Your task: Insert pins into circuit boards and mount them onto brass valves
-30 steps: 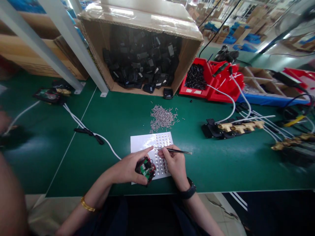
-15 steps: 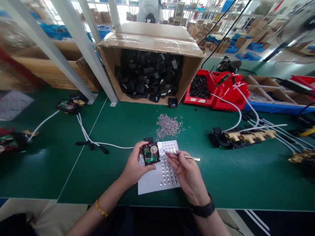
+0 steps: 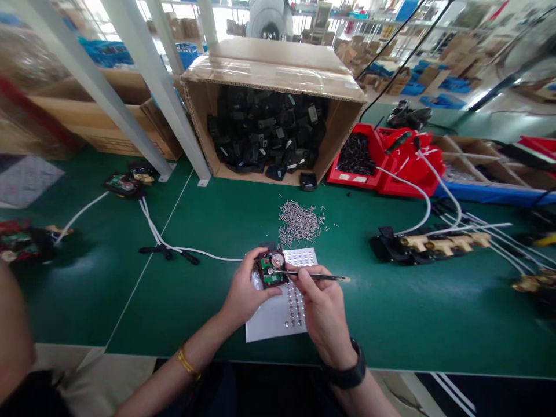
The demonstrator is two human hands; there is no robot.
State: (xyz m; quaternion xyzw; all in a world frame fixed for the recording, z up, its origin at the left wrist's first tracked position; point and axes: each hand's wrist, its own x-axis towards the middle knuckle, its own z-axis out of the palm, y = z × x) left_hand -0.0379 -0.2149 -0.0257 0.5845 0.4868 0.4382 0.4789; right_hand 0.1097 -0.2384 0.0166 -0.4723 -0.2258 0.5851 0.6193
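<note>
My left hand (image 3: 247, 292) is closed around a small black housing with an open face, and inside it a green circuit board (image 3: 270, 279) shows. A white cable (image 3: 217, 256) runs left from the housing. My right hand (image 3: 322, 298) pinches a pair of tweezers (image 3: 321, 277), whose tips reach onto the board. A small round silvery piece (image 3: 270, 271) sits at the tips; whether they grip it or only touch it I cannot tell. Under both hands lies a white sheet (image 3: 264, 324) with rows of round silvery metal pieces, partly covered by my right hand.
A pile of small screws (image 3: 300, 223) lies beyond the sheet. Behind it stands a cardboard box (image 3: 278, 63) of black housings. Red bins (image 3: 354, 178) and brass-fitted assemblies (image 3: 443, 243) are at right. A co-worker's arm (image 3: 15, 330) shows at the left edge.
The tweezers in my right hand have moved left from over the sheet onto the circuit board, where a round silvery piece now shows. A co-worker's arm has come into view at left.
</note>
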